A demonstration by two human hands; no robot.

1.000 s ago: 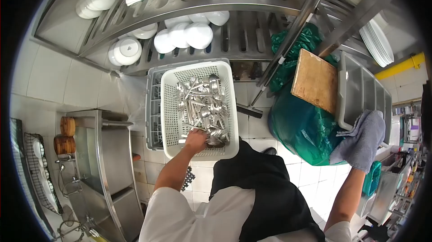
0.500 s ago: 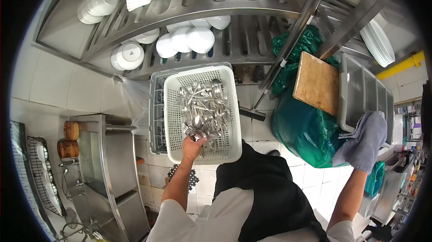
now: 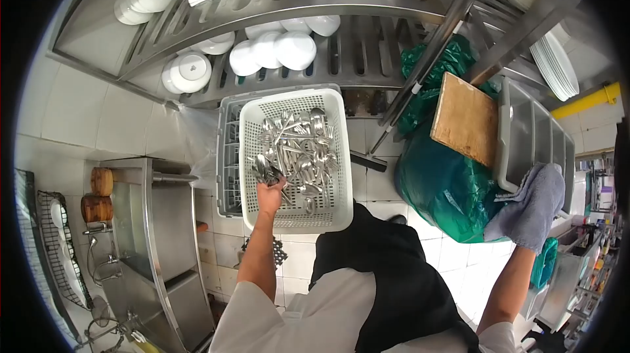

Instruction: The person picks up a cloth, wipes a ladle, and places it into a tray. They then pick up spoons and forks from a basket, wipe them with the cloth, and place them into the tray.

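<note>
My left hand (image 3: 270, 194) is closed around a bunch of spoons (image 3: 264, 169) at the left side of a white perforated basket (image 3: 250, 212). A heap of loose forks and spoons (image 3: 305, 146) lies in the basket, to the right of that hand. The basket rests on a grey dish rack (image 3: 230, 156). On the right, a grey-purple cloth (image 3: 535, 205) covers my right hand, whose fingers are hidden. The cloth lies against the near end of a grey compartment tray (image 3: 535, 136).
A wooden board (image 3: 464, 119) leans by the tray, above a green plastic bag (image 3: 443, 189). White bowls (image 3: 295, 50) stand on a metal shelf (image 3: 354, 74) ahead. A metal pole slants down beside it. A steel sink unit (image 3: 174, 228) is at the left.
My left hand has moved left and slightly forward within the basket, carrying the spoons away from the heap. My right hand, under the cloth, has barely moved.
</note>
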